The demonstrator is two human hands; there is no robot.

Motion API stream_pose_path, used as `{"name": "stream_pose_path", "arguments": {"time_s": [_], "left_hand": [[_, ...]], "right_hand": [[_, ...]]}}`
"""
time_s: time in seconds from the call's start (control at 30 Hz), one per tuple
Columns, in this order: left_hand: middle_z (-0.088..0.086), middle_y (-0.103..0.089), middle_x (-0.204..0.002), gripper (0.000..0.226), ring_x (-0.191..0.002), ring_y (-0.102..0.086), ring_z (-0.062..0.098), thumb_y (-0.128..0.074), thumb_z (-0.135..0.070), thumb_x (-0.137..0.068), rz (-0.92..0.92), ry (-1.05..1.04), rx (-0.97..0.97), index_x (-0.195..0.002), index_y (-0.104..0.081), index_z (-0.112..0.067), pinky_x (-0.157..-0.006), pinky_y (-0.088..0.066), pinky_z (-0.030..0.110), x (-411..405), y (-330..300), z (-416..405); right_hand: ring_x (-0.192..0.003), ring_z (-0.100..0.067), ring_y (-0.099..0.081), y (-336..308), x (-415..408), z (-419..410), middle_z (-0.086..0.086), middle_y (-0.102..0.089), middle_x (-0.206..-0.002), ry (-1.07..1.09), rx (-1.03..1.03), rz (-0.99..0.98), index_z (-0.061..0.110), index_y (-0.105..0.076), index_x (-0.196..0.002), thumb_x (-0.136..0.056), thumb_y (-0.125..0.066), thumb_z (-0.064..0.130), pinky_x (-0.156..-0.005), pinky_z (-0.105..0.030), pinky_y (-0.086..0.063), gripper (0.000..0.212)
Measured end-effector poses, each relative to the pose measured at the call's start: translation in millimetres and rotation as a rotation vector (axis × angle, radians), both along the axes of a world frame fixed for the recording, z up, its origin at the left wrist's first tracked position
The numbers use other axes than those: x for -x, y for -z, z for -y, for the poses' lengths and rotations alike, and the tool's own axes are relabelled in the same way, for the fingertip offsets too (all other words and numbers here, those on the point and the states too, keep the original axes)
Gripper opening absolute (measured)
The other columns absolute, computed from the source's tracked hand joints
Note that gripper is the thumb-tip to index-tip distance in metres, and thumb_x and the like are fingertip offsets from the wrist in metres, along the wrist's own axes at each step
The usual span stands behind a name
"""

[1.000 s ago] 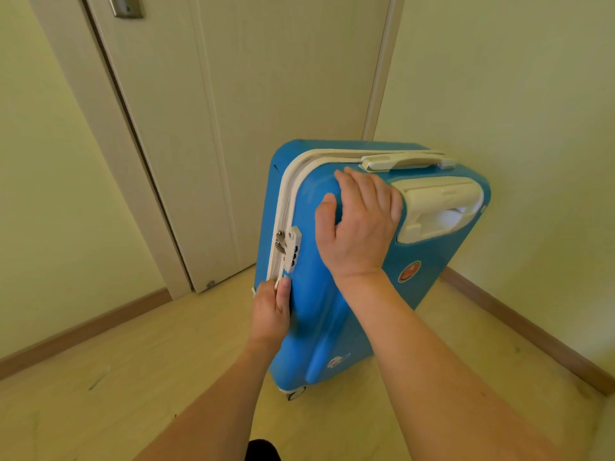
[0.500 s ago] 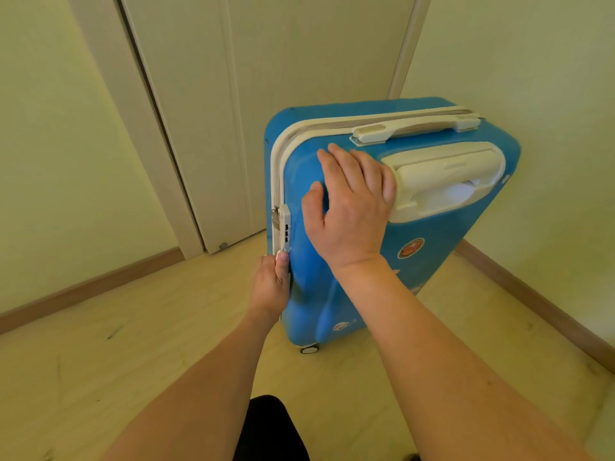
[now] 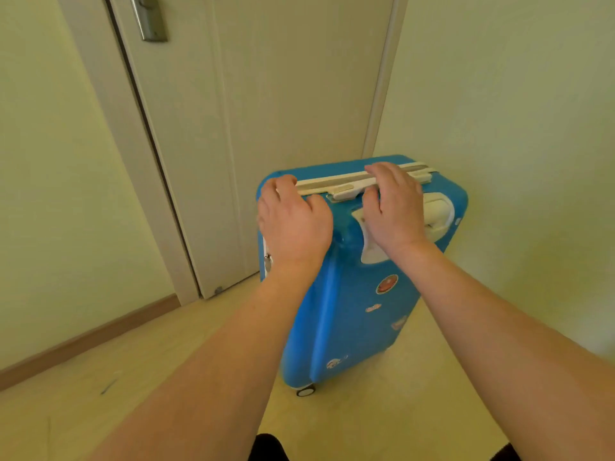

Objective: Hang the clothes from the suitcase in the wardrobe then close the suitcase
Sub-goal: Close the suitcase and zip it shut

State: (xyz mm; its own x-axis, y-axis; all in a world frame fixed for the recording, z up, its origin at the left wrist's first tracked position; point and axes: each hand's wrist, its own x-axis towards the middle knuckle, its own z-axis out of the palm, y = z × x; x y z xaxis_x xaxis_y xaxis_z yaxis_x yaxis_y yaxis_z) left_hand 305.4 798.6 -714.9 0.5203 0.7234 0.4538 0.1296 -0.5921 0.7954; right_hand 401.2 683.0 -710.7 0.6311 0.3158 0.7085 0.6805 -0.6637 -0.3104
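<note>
The blue hard-shell suitcase (image 3: 352, 311) stands upright and closed on its wheels, close to the corner of the room. Stickers dot its front shell. My left hand (image 3: 294, 224) curls over its top left corner, just above the zip lock (image 3: 267, 261). My right hand (image 3: 392, 211) holds the top edge, fingers over the white trim and carry handle (image 3: 342, 193), thumb below it. The white pull-handle housing (image 3: 439, 211) shows to the right of that hand. No clothes or wardrobe are in view.
A pale door (image 3: 266, 94) with a metal handle plate (image 3: 149, 18) stands shut behind the suitcase. Walls close in on the left and right, with a brown baseboard (image 3: 83, 337) along the left one. One small wheel (image 3: 306, 390) rests on the light wooden floor.
The suitcase has moved further from me and stands straighter. My left hand left the zip by the lock and went up to the top corner. My right hand slid from the front shell to the top edge.
</note>
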Motion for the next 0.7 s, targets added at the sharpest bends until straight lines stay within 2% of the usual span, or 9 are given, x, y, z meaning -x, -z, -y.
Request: {"name": "stream_pose_path", "arguments": {"time_s": [0.1,0.17,0.23,0.33,0.4,0.53,0.7], "left_hand": [[0.011,-0.027,-0.154,0.051,-0.142,-0.022,0.034,-0.035,-0.032,-0.093,-0.308,0.053,-0.172,-0.14,-0.041,-0.013,-0.116,-0.012,0.055,-27.9,-27.8,24.1],[0.011,-0.014,-0.16,0.058,-0.147,-0.006,0.036,-0.026,-0.043,-0.097,-0.474,0.091,-0.189,-0.148,-0.031,-0.015,-0.115,0.0,0.062,-40.6,-27.2,25.8],[0.011,-0.008,-0.162,0.067,-0.148,0.003,0.037,-0.017,-0.053,-0.097,-0.601,0.096,-0.17,-0.153,-0.024,-0.016,-0.113,0.005,0.066,-48.5,-19.0,19.0],[0.014,-0.005,-0.163,0.078,-0.148,0.007,0.039,-0.012,-0.061,-0.094,-0.732,0.073,-0.208,-0.155,-0.015,-0.013,-0.113,0.005,0.067,-58.3,-15.2,14.3],[0.013,-0.004,-0.163,0.081,-0.148,0.009,0.04,-0.013,-0.064,-0.094,-0.782,0.083,-0.235,-0.156,-0.013,-0.011,-0.113,0.004,0.066,-61.7,-17.1,13.7],[0.012,-0.007,-0.163,0.086,-0.148,0.006,0.039,-0.015,-0.07,-0.091,-0.803,0.093,-0.284,-0.155,-0.018,-0.013,-0.113,0.001,0.066,-66.4,-17.7,11.7],[0.009,-0.015,-0.162,0.094,-0.148,-0.001,0.038,-0.018,-0.079,-0.083,-0.827,0.135,-0.369,-0.152,-0.026,-0.016,-0.114,-0.006,0.066,-73.2,-18.9,2.8]], "right_hand": [[-0.13,-0.022,-0.043,-10.4,-34.2,21.8,-0.004,-0.049,-0.139,0.015,0.093,-0.1,0.013,-0.046,-0.138,-0.096,-0.039,0.022,-0.11,-0.044,-0.029,0.044],[-0.135,-0.019,-0.037,-12.0,-56.1,35.0,-0.001,-0.045,-0.145,0.054,0.172,-0.179,0.017,-0.042,-0.142,-0.099,-0.036,0.027,-0.115,-0.043,-0.022,0.045],[-0.138,-0.017,-0.033,-10.4,-73.0,43.9,0.001,-0.043,-0.148,0.063,0.275,-0.262,0.023,-0.04,-0.144,-0.1,-0.031,0.035,-0.118,-0.044,-0.016,0.046],[-0.138,-0.017,-0.033,-8.7,-89.0,53.7,0.004,-0.044,-0.147,0.005,0.379,-0.314,0.029,-0.043,-0.141,-0.098,-0.032,0.045,-0.116,-0.045,-0.02,0.047],[-0.137,-0.019,-0.033,-8.9,-91.7,56.2,0.005,-0.043,-0.147,-0.01,0.392,-0.315,0.028,-0.044,-0.141,-0.096,-0.04,0.043,-0.114,-0.043,-0.025,0.047],[-0.137,-0.02,-0.033,-9.5,-88.8,60.1,0.004,-0.043,-0.146,0.018,0.408,-0.276,0.029,-0.043,-0.14,-0.095,-0.042,0.041,-0.115,-0.041,-0.023,0.047],[-0.135,-0.02,-0.035,-12.3,-80.6,71.5,0.006,-0.045,-0.143,0.049,0.432,-0.255,0.032,-0.043,-0.14,-0.095,-0.041,0.048,-0.114,-0.041,-0.023,0.048]]}}
